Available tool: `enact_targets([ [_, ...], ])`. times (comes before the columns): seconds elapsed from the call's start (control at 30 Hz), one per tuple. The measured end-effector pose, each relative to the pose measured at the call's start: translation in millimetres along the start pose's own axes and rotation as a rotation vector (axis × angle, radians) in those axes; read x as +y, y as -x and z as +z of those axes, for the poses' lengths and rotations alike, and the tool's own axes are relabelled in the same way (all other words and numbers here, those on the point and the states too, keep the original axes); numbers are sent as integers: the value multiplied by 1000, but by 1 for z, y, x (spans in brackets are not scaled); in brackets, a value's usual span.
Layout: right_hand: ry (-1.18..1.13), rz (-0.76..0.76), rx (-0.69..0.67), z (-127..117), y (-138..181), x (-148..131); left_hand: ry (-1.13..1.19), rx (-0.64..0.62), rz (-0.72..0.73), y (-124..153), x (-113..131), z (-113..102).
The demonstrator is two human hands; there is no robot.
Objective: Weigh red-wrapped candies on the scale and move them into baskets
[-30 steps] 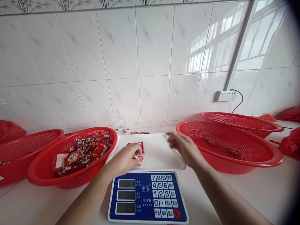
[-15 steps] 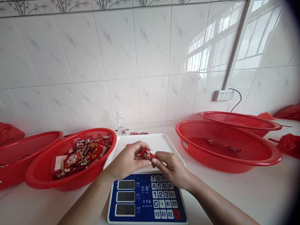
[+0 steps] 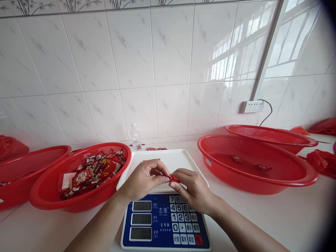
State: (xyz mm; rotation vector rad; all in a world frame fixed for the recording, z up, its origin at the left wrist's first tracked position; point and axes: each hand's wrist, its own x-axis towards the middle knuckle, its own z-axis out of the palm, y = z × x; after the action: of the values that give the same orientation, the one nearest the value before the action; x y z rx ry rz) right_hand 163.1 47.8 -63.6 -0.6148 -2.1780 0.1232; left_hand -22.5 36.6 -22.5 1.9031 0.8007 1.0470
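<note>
A small red wrapped candy (image 3: 173,177) is pinched between both hands above the white pan (image 3: 174,158) of a digital scale. My left hand (image 3: 147,176) grips its left end between thumb and fingers. At the other end, the thumb and fingers of my right hand (image 3: 193,185) are closed on it. Most of the candy is covered by fingertips. Below the hands sits the scale's blue panel (image 3: 161,224), with number keys and three small displays. A flat red piece on the pan is partly hidden behind my left hand.
Left stands a red basket (image 3: 47,199) holding many red packets (image 3: 97,168), beside another red basket (image 3: 15,192). Two red baskets overlap on the right, the nearer one (image 3: 244,182) with a few packets inside. Behind the scale are a clear bottle (image 3: 135,138) and a red strip (image 3: 156,148).
The candy has turned and shifted slightly right, and its printed face no longer shows. My left fingers have moved toward its end. Both hands still hold it.
</note>
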Motion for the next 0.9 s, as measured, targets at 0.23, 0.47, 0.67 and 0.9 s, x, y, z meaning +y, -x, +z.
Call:
enact_targets([
  [0.23, -25, 29, -13, 0, 1, -3, 31, -22, -23, 0, 0, 0],
  [0.47, -755, 585, 196, -5, -6, 4, -270, 278, -48, -7, -17, -10],
  [0.67, -1168, 693, 802, -35, -15, 40, -644, 153, -209, -4, -46, -34],
  [0.9, -1074, 803, 1071, -67, -5, 80, -710, 78, -231, -3, -58, -38],
])
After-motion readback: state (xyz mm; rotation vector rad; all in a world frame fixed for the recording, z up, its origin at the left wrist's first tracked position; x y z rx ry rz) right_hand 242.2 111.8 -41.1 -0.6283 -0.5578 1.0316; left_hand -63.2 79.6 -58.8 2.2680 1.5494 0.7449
